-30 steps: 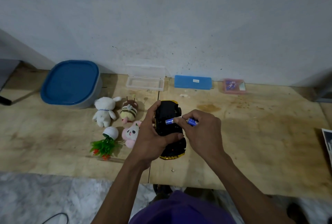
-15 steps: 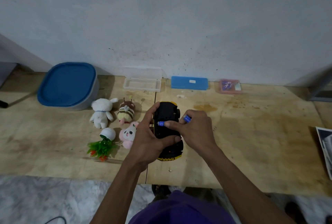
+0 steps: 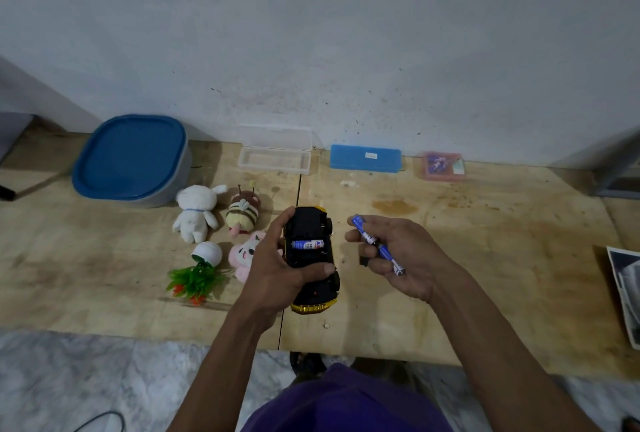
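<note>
Toy car (image 3: 306,227) belly-up, gripped by left hand (image 3: 277,272), one battery (image 3: 307,244) seated crosswise; spare batteries (image 3: 361,224) pinched in right hand (image 3: 405,258) just right of car, slanted, not yet crosswise.

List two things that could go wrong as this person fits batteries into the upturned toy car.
1. The right hand holds two blue cylindrical batteries at once; one could slip and roll across the wooden table.
2. The next could go in the wrong way round beside the seated blue battery in the black and yellow plastic toy car, which the left hand grips.
</note>
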Available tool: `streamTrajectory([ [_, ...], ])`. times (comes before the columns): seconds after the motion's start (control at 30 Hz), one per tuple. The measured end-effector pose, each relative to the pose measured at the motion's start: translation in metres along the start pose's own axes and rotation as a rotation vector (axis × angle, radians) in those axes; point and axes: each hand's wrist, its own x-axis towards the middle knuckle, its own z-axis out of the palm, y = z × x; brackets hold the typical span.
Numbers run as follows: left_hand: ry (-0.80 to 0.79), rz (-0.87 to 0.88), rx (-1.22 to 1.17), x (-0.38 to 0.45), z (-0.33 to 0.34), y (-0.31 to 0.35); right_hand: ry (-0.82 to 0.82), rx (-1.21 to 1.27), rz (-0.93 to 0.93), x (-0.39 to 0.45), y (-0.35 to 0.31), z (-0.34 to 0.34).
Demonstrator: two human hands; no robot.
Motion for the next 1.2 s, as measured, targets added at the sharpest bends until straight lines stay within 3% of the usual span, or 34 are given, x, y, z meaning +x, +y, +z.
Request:
streamTrajectory([
  [0.13, -0.027, -0.005, 0.010, -0.003, 0.003, 0.002, 0.016, -0.052, -0.106, -0.001, 0.007, -0.001],
  [0.27, -0.040, 0.004, 0.023, -0.002, 0.004, 0.006, 0.199, -0.412, -0.380, 0.000, 0.013, 0.005],
  [0.33, -0.048, 0.018, 0.035, -0.002, 0.004, 0.007, 0.215, -0.517, -0.490, -0.001, 0.012, 0.009],
  [0.5, -0.088, 0.031, 0.020, -0.003, 0.003, 0.010, 0.014, -0.710, -0.573, 0.000, 0.007, 0.016],
  [0.7, -0.124, 0.019, 0.013, -0.005, -0.001, 0.014, -0.002, -1.130, -0.717, -0.002, -0.006, 0.025],
  [1.2, -0.148, 0.026, -0.003, -0.005, -0.003, 0.017, -0.334, -1.327, -0.972, 0.017, -0.009, 0.039],
])
